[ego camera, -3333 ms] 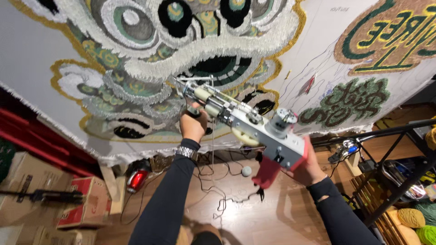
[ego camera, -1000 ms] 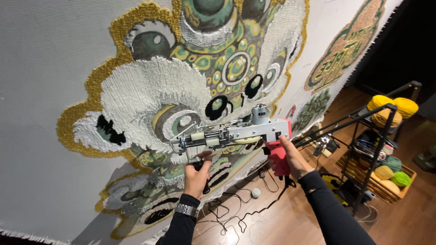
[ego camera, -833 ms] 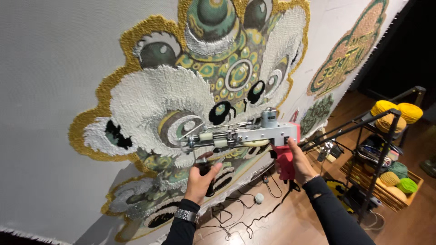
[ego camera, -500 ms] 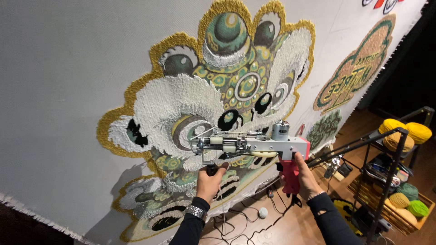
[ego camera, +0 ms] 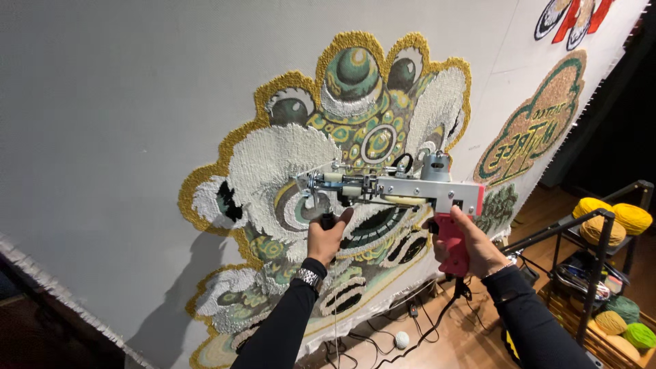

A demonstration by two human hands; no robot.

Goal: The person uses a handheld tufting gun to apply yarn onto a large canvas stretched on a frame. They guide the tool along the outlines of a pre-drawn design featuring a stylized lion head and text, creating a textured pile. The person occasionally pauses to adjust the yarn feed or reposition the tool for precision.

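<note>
The tufting gun (ego camera: 393, 188) lies level, its needle tip at the cloth (ego camera: 102, 137) just above the left hand (ego camera: 326, 239), which grips the front handle, while the right hand (ego camera: 471, 246) clasps the red rear grip.

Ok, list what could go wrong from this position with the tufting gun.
The tufting gun is held up against the stretched cloth by the left hand on the front grip and the right hand on the red handle; a slip could mar the lion design. The black cord hanging from the handle to the floor could snag or trip.
</note>
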